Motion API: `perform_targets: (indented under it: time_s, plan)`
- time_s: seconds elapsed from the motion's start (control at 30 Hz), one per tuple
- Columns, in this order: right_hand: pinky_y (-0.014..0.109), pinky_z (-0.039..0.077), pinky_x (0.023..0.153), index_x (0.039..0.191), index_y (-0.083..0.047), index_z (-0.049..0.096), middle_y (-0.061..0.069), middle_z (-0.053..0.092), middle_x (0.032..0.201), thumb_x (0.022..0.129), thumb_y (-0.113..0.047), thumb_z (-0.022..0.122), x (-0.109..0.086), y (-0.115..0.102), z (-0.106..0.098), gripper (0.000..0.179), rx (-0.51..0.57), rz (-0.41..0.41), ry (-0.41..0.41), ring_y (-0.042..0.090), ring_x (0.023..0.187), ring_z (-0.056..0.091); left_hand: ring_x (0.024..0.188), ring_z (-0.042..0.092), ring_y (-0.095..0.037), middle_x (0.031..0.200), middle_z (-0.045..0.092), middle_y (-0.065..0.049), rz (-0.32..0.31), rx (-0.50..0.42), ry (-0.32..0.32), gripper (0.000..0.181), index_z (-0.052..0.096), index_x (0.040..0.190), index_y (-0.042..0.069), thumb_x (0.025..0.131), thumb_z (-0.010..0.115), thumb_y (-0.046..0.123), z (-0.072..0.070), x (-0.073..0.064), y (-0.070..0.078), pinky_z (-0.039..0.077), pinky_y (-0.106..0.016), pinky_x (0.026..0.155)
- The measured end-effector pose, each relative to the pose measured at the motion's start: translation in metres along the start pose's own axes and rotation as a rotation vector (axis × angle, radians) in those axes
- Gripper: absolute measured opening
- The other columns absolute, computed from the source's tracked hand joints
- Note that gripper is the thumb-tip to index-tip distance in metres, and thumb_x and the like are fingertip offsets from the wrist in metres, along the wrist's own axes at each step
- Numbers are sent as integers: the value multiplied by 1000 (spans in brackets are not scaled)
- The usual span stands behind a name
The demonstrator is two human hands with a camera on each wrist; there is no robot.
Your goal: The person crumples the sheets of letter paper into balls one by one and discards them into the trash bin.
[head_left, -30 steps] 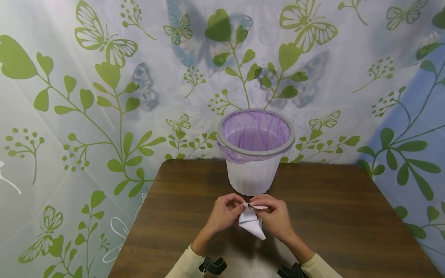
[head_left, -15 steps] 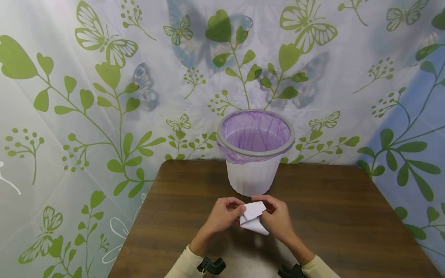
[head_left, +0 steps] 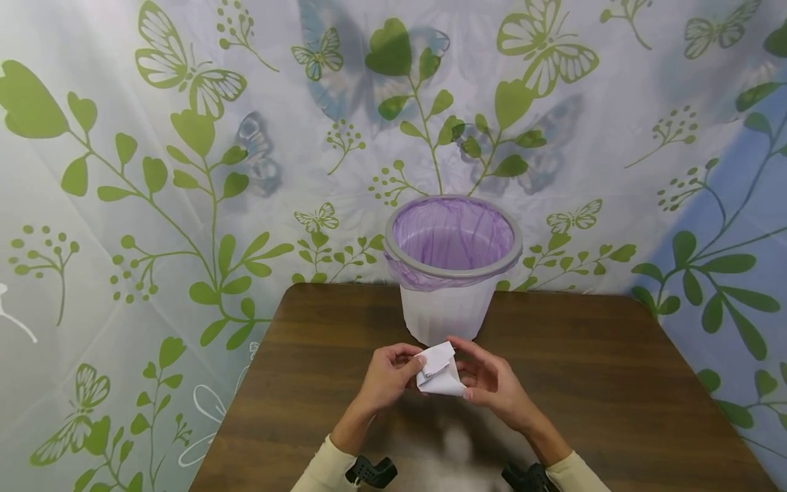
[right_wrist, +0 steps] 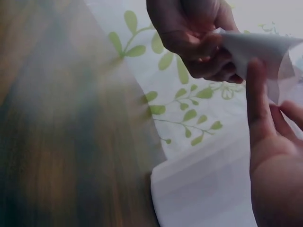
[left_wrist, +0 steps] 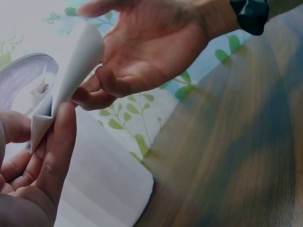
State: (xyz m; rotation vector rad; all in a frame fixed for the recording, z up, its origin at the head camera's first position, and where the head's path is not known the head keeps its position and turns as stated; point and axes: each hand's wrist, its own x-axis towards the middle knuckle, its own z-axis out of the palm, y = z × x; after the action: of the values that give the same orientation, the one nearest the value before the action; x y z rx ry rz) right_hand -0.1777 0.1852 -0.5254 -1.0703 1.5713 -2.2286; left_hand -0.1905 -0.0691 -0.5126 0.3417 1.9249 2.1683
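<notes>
A small folded sheet of white paper (head_left: pixel 444 384) is held up just in front of the white bin. My left hand (head_left: pixel 386 377) pinches its left side, thumb on top and fingers beneath. In the left wrist view the paper (left_wrist: pixel 79 61) curls into a cone-like flap above a folded corner. My right hand (head_left: pixel 501 389) is at the paper's right edge, its fingers spread and loosely bent; the thumb tip lies near the lower corner. In the right wrist view one extended finger (right_wrist: pixel 258 101) is against or very close to the paper; exact contact is unclear.
Behind the hands stands a white bin (head_left: pixel 445 314) with a grey rim and a purple liner (head_left: pixel 455 232). It is on a brown wooden table (head_left: pixel 584 383). A curtain (head_left: pixel 344 137) printed with leaves and butterflies hangs behind the table and at its sides.
The paper has turned and been raised slightly to the left, its folded flap now facing up. My right fingers have loosened and spread away from it, while my left hand keeps its pinch.
</notes>
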Motion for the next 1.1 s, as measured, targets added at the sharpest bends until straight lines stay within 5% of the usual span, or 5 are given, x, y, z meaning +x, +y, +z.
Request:
perform_targets:
  time_s: [0.17, 0.4, 0.6, 0.73, 1.1]
  plan:
    - [30, 65, 93, 166, 11, 28, 14, 50, 163, 93, 18, 73, 1, -1, -1, 86, -74, 14, 25, 21, 128, 71, 75, 74, -12, 92, 76, -6, -24, -2, 0, 27, 69, 120, -17, 104, 72, 4, -2, 1, 0, 67, -35, 65]
    - [35, 67, 90, 157, 9, 47, 20, 57, 153, 92, 19, 75, 4, -1, 8, 72, -275, -16, 79, 19, 119, 74, 71, 72, -11, 90, 77, -8, -2, 46, -20, 23, 73, 116, -15, 102, 73, 4, -4, 1, 2, 67, -37, 63]
    - [32, 67, 79, 125, 0, 76, 21, 65, 130, 88, 15, 82, 6, 1, 14, 40, -507, -89, 193, 15, 104, 73, 67, 71, -9, 92, 79, -21, 83, 174, -25, 16, 79, 110, -7, 99, 78, 5, -2, -1, 6, 64, -27, 60]
    - [32, 68, 78, 105, -6, 84, 19, 70, 115, 82, 14, 88, 7, 2, 16, 31, -535, -114, 280, 17, 98, 75, 69, 70, -7, 96, 80, -24, 132, 246, -10, 15, 82, 110, -3, 99, 79, 6, 1, -2, 5, 59, -19, 61]
    - [28, 66, 65, 94, -5, 81, 14, 74, 91, 78, 21, 87, 11, 7, 17, 31, -594, -260, 379, 14, 84, 75, 96, 73, -8, 124, 73, -28, 211, 179, -133, 56, 65, 145, -3, 93, 84, 0, 0, -1, 1, 65, -26, 89]
